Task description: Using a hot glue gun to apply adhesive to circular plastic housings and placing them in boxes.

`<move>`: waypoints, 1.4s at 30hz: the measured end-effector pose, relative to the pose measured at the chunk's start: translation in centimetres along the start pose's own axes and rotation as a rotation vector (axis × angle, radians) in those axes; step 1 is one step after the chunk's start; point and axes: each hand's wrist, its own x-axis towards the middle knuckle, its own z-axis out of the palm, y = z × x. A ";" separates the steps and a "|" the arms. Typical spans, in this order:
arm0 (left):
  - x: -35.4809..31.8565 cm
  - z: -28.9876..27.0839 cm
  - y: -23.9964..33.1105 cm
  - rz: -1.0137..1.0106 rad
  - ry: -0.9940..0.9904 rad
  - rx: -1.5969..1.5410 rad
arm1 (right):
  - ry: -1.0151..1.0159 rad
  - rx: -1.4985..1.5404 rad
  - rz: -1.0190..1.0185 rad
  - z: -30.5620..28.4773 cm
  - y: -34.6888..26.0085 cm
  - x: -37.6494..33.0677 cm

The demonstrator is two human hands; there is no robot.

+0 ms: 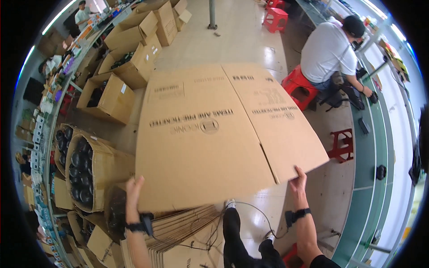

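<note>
Centre: carton (201, 147) between left hand (133, 188) and right hand (298, 181) | near, left of legs (234, 234): stack (190, 223) | left: boxes (118, 105) in row, items (81, 167) inside | right: tabletop (375, 152), person (322, 51) on stool (292, 82) beside it | far: post (212, 14) on floor (192, 42)

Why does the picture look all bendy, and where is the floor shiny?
In the head view, the fisheye lens curves the green workbench toward the rim; also in the head view, light glares on the pale floor beyond the flattened cardboard box, which looks matte.
</note>
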 end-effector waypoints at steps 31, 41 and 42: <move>22.3 33.8 -38.6 -0.368 0.287 -0.883 | -0.116 -0.303 0.497 -1.8 40.9 27.3; 12.3 35.0 -39.6 -0.455 -0.369 -0.031 | -0.517 -1.706 0.207 -17.6 38.9 17.7; 7.9 35.6 -38.5 -0.444 -0.491 0.203 | -0.458 -1.765 -0.042 -21.8 37.5 13.5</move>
